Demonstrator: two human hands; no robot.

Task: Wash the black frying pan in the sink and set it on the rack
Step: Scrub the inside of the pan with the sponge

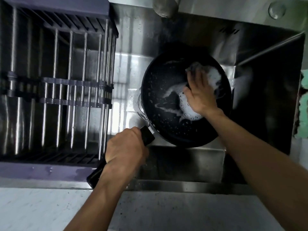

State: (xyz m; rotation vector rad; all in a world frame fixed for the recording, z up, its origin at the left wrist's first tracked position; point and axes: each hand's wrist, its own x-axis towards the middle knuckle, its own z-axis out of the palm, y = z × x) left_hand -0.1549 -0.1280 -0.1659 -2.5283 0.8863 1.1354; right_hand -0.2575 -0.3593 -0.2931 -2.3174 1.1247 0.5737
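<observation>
The black frying pan (160, 90) sits tilted in the steel sink (126, 67), its inside streaked with white foam and droplets. My left hand (126, 147) grips the pan's black handle (147, 135) near the sink's front edge. My right hand (200, 94) presses a soapy sponge (211, 75) against the pan's far right inner side, fingers spread over it. The rack (55, 90), with metal bars and a purple frame, spans the sink's left half with nothing on it.
The tap's spout (164, 5) hangs above the sink's back edge. A round cap (276, 10) sits at the back right. A pale counter (41, 209) runs along the front. Something green (304, 104) lies at the right edge.
</observation>
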